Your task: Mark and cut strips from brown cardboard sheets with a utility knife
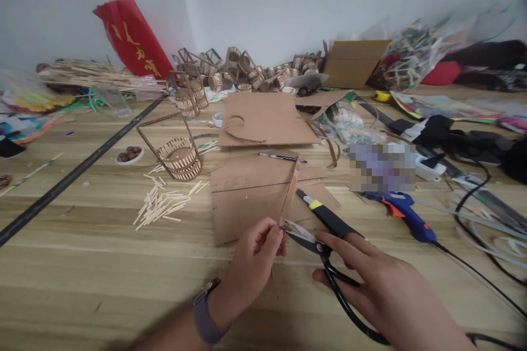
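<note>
My left hand (261,249) pinches the near end of a narrow cardboard strip (290,192), which points away from me over a cardboard sheet (242,203). In my right hand (382,279) are black-handled scissors (319,248), their blades slightly apart and close to the strip beside my left fingertips. Whether the blades touch the strip I cannot tell. A black utility knife (329,216) with a yellow band lies just beyond the scissors. Farther back, a pen (282,157) rests by the strip's far end, and a curled cardboard strip (242,132) lies on another cardboard piece (263,109).
A small stick basket (179,159) with a tall handle stands left, near loose sticks (162,203) and a white bowl (129,155) of brown balls. A blue glue gun (405,214) and its cord lie right. Several finished baskets (239,71) pile up against the wall.
</note>
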Motion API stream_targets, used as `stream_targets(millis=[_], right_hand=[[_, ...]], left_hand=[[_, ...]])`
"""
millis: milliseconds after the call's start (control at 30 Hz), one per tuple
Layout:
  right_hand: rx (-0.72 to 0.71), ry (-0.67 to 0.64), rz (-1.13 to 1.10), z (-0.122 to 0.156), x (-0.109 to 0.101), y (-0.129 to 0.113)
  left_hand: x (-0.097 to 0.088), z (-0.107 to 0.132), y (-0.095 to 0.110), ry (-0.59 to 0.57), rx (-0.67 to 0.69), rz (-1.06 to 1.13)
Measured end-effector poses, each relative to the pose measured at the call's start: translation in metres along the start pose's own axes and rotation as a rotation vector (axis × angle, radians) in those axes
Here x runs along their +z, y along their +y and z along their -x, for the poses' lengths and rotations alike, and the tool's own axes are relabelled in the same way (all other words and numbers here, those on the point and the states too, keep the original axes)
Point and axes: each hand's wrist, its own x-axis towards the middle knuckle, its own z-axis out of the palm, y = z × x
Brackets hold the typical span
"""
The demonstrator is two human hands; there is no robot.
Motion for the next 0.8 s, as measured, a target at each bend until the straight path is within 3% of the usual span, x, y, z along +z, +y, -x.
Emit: stream_targets(millis=[300,500,633,800], right_hand=[[0.374,-0.244,-0.577,-0.005,0.000,-0.011],[0.404,-0.315,-0.708,-0.005,0.000,-0.011],[0.374,-0.297,-0.651,-0.005,-0.001,-0.008],[0.198,-0.086,-0.321,0.003,0.014,0.012]], left_hand=[[-0.002,0.002,0.002,0.017,0.233,-0.130],[-0.002,0.002,0.000,0.026,0.297,-0.188],[-0.002,0.003,-0.002,0.038,0.279,-0.175],[-0.002,-0.005,-0.007,0.117,0.039,0.012]])
